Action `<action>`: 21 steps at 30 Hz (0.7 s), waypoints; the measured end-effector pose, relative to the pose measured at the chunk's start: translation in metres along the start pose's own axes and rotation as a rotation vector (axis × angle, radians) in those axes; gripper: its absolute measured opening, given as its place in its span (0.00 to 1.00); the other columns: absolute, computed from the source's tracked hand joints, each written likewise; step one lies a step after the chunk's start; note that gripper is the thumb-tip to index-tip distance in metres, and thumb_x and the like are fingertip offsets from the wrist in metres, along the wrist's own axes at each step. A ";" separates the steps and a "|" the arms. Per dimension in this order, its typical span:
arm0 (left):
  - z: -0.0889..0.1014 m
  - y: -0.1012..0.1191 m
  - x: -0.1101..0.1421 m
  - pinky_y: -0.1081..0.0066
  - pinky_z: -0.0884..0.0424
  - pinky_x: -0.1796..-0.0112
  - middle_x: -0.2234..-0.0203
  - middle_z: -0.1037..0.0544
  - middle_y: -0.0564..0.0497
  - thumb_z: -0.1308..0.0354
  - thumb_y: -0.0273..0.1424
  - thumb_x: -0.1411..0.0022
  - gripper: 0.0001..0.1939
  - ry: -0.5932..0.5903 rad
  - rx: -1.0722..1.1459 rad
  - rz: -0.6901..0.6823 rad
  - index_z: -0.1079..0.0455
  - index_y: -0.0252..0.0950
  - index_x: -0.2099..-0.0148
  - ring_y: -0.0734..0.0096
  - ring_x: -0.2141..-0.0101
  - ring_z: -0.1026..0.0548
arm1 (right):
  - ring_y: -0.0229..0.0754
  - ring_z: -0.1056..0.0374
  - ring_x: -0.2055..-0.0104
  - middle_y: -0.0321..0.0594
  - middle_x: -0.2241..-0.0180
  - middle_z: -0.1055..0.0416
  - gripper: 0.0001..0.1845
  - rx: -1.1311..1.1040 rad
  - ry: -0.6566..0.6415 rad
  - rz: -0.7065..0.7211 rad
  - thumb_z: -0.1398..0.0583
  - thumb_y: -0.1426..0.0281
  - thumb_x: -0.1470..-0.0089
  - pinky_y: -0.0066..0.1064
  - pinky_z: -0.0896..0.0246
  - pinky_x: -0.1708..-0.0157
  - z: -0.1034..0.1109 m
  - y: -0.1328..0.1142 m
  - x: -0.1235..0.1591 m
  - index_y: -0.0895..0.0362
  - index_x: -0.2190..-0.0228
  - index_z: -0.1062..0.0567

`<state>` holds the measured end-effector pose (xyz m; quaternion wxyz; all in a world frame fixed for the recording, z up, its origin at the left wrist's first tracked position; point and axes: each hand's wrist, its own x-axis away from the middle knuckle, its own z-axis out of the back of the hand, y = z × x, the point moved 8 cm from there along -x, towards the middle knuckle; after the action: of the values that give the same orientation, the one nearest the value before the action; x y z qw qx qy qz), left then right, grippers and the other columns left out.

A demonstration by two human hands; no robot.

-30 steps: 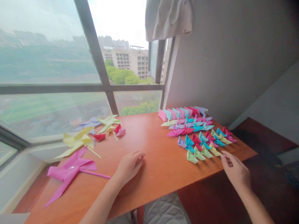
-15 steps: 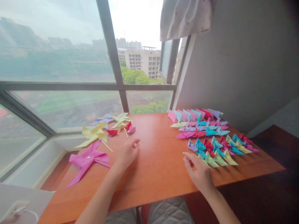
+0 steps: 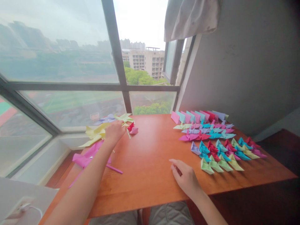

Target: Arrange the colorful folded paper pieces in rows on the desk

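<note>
My left hand (image 3: 114, 131) reaches out to the far left of the orange-brown table (image 3: 150, 168), over a group of paper pinwheels. It lies against the yellow pinwheel (image 3: 95, 132), close to a small red and pink folded piece (image 3: 132, 128); its fingers are hidden behind the back of the hand. A pink pinwheel (image 3: 85, 157) with a pink stick lies partly under my forearm. My right hand (image 3: 185, 176) rests on the table near the front, fingers loosely spread and holding nothing, just left of rows of small folded paper pieces (image 3: 217, 147) in many colours.
A pale green pinwheel (image 3: 125, 118) and a purple one (image 3: 105, 119) lie by the window sill. Large windows run along the back and left. A grey wall stands on the right, with a bunched curtain (image 3: 192, 17) above. A white object with a cable (image 3: 21, 203) sits bottom left.
My left hand has moved from the table's middle out to the pinwheels at the far left. My right hand has drawn left, away from the folded pieces. The view has swung slightly left.
</note>
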<state>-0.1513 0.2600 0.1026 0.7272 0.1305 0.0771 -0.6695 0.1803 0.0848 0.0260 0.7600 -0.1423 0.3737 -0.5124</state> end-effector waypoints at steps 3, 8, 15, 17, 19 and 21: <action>-0.012 0.005 -0.010 0.58 0.30 0.58 0.61 0.21 0.37 0.50 0.31 0.39 0.15 -0.039 -0.030 -0.021 0.24 0.35 0.57 0.47 0.57 0.24 | 0.39 0.27 0.69 0.39 0.67 0.24 0.14 0.001 0.017 0.004 0.48 0.71 0.39 0.28 0.32 0.68 0.001 0.000 -0.001 0.55 0.56 0.25; -0.016 0.009 -0.011 0.57 0.30 0.61 0.64 0.21 0.34 0.52 0.25 0.40 0.14 -0.046 0.000 -0.040 0.25 0.32 0.61 0.46 0.60 0.23 | 0.39 0.27 0.70 0.39 0.68 0.24 0.14 -0.028 0.020 -0.014 0.47 0.71 0.39 0.28 0.31 0.69 0.002 -0.001 -0.003 0.55 0.57 0.24; 0.013 0.006 -0.003 0.56 0.31 0.58 0.60 0.21 0.36 0.51 0.29 0.38 0.13 0.085 0.216 0.027 0.25 0.33 0.60 0.47 0.57 0.24 | 0.40 0.26 0.68 0.42 0.66 0.23 0.13 -0.096 0.041 -0.077 0.47 0.71 0.39 0.29 0.30 0.67 0.006 0.004 -0.005 0.56 0.59 0.24; 0.023 0.011 0.002 0.58 0.31 0.56 0.59 0.20 0.40 0.49 0.31 0.39 0.13 0.117 0.334 0.031 0.25 0.35 0.58 0.51 0.57 0.24 | 0.41 0.26 0.67 0.42 0.65 0.22 0.13 -0.089 0.040 -0.066 0.47 0.70 0.39 0.29 0.29 0.66 0.006 0.003 -0.005 0.56 0.59 0.23; 0.030 0.023 0.011 0.63 0.30 0.56 0.62 0.19 0.44 0.48 0.32 0.40 0.13 0.106 0.481 0.002 0.25 0.36 0.58 0.58 0.60 0.23 | 0.41 0.26 0.66 0.42 0.65 0.22 0.13 -0.079 0.035 -0.054 0.47 0.70 0.39 0.30 0.29 0.66 0.006 0.001 -0.004 0.56 0.59 0.23; 0.031 0.044 0.025 0.67 0.28 0.60 0.65 0.18 0.47 0.48 0.33 0.40 0.13 0.041 0.642 -0.060 0.25 0.35 0.58 0.64 0.64 0.22 | 0.41 0.26 0.67 0.42 0.65 0.22 0.13 -0.078 0.030 -0.046 0.47 0.69 0.39 0.29 0.29 0.67 0.006 0.001 -0.004 0.55 0.59 0.23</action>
<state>-0.1074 0.2296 0.1291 0.6272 0.3644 -0.1196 -0.6779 0.1840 0.0877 0.0313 0.7361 -0.1726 0.4014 -0.5170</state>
